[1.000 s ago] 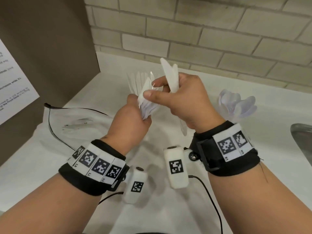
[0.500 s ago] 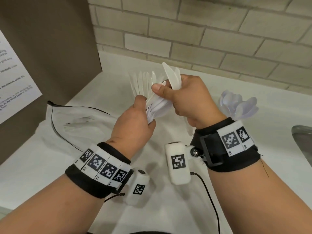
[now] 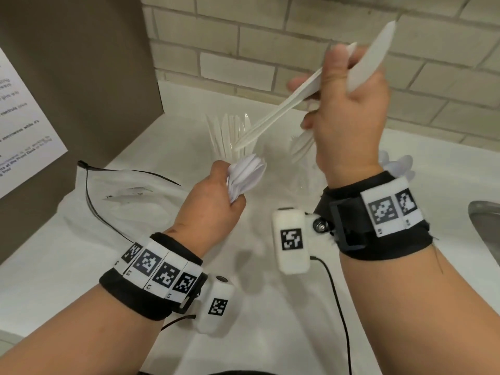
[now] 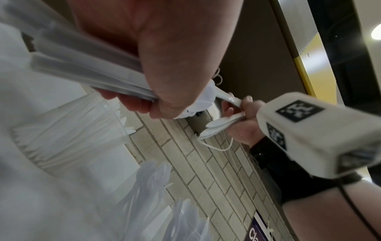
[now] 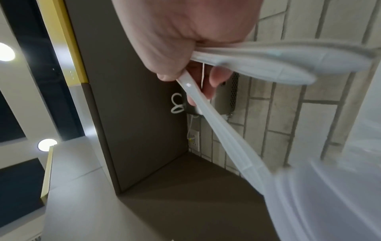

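The right hand (image 3: 349, 109), high at upper right, grasped utensils (image 3: 273, 117) slanting down-left; the left hand (image 3: 211, 209) gripped a bundle (image 3: 246, 177).

Head view: from above, facing forward and down; left hand (image 3: 213, 209) and right hand (image 3: 349, 123) mid-frame over the surface (image 3: 67, 266). Wrist views: very close beneath each palm, tilted upward. Shared by all three: brick wall (image 3: 324, 63), brown panel (image 3: 81, 63).

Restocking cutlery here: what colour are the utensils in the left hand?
White; the utensils in the left hand show best in the head view.
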The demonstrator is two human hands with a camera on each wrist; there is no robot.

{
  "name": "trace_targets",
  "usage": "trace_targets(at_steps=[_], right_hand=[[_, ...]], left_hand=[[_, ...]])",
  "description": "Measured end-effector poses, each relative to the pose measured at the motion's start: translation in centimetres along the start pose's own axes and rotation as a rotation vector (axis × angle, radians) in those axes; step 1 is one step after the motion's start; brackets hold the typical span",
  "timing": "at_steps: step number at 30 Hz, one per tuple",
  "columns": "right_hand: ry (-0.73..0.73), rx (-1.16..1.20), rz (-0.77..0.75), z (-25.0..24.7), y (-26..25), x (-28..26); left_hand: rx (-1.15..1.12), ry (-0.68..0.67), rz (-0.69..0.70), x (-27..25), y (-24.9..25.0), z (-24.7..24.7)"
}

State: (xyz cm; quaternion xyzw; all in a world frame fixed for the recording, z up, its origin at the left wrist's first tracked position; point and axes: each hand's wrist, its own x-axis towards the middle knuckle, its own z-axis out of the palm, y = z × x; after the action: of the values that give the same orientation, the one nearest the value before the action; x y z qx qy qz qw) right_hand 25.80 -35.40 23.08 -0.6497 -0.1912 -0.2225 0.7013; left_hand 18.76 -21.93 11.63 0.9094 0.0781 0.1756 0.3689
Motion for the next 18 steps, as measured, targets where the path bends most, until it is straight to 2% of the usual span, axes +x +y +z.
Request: trace_targets(at_steps=[4,10,15,18], right_hand=[[0.099,0.168,-0.035,0.3,0.4,2.5],[0.029,0.12,-0.018,4.6,5.3,4.0],[-0.029,0.157,0.123,7.8,9.2,3.7],[-0.068,0.105,0.228,8.7,11.6,3.6]], left_hand=[[-0.096,0.064,-0.08,0.2,-1.0,-1.0],[-0.412,0.21,-0.304,1.4,-2.3,-2.8],[-0.764,0.234,-0.391,1.4,-2.6,-3.6],[-0.869,0.223,-0.419,1.4,-3.0,-4.0]])
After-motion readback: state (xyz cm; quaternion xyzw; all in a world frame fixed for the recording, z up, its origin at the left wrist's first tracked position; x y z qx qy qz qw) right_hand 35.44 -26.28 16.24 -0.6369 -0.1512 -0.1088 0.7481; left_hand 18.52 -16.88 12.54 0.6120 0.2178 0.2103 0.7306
